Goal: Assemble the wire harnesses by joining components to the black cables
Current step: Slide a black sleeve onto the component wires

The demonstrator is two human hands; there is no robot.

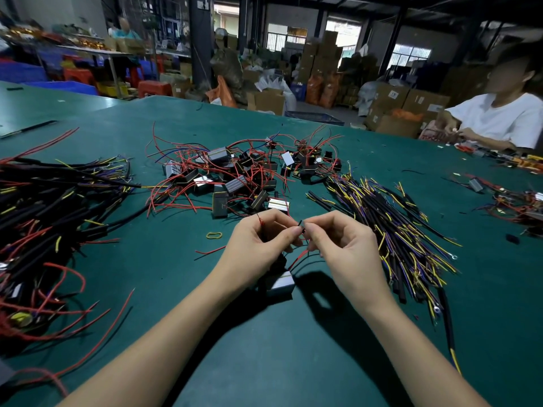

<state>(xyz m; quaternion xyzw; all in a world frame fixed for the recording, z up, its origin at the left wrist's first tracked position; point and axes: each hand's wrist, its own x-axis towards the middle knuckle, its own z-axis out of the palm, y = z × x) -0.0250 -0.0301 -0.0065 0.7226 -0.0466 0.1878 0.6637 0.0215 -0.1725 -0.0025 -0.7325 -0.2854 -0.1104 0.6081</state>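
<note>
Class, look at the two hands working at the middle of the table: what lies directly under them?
Under the left hand and right hand sits a black-and-silver module on the green mat, trailing a red wire. The module's left part is covered.

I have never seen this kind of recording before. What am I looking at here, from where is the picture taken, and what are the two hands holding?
There is no machine here. The one picture comes from a camera worn on a person's head, looking forward and down, so the two bare arms belong to the wearer.

The left hand and the right hand meet above a green table. The left hand pinches a thin red wire; the right hand pinches a small black piece, too small to identify. Below the hands lies a small box component with its wires leading up towards them.

On the table are a pile of box components with red wires, a bundle of black cables to the right, more cables to the left, and a yellow rubber band. Another person in a white shirt sits at the far right.
</note>
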